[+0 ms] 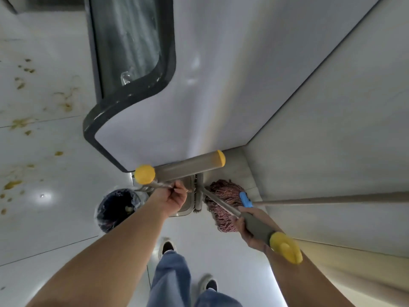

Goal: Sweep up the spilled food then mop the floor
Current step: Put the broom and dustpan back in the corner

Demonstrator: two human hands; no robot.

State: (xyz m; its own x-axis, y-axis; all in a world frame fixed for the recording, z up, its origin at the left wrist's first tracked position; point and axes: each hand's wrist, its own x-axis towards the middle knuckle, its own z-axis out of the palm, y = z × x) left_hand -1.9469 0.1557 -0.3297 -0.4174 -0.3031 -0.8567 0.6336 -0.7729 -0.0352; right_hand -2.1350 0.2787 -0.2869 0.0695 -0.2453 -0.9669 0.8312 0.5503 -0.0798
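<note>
- Yellowish-brown spilled food [21,122] scattered in blobs and smears over pale glossy floor [55,218], from 9 to 10 o'clock of the frame, well apart from both hands.
- Grey broom handle [256,226] with yellow end cap, gripped by right hand [245,229] at 4 o'clock, fingers curled fully round the grey grip; thin metal shaft running up-left toward dark bristles near centre.
- Grey dustpan handle [188,166] with yellow caps on both ends, lying crosswise just above centre; thin metal rod below it pinched in left hand [174,196], fingers curled closed around the rod.
- Grey dustpan [188,196] partly hidden behind left hand, just beside the broom bristles.
- Reddish string mop [221,196] with blue clamp, resting on the floor at 3 o'clock of the hands, its long pale pole reaching to the right edge.
- Round bin with dark liner [117,209] at 8 o'clock of the left hand.
- White cabinet with dark-edged glass panel [130,52] at 12 o'clock; pale wall at 2 o'clock.
- Blue jeans and dark shoes with white soles at 6 o'clock.
</note>
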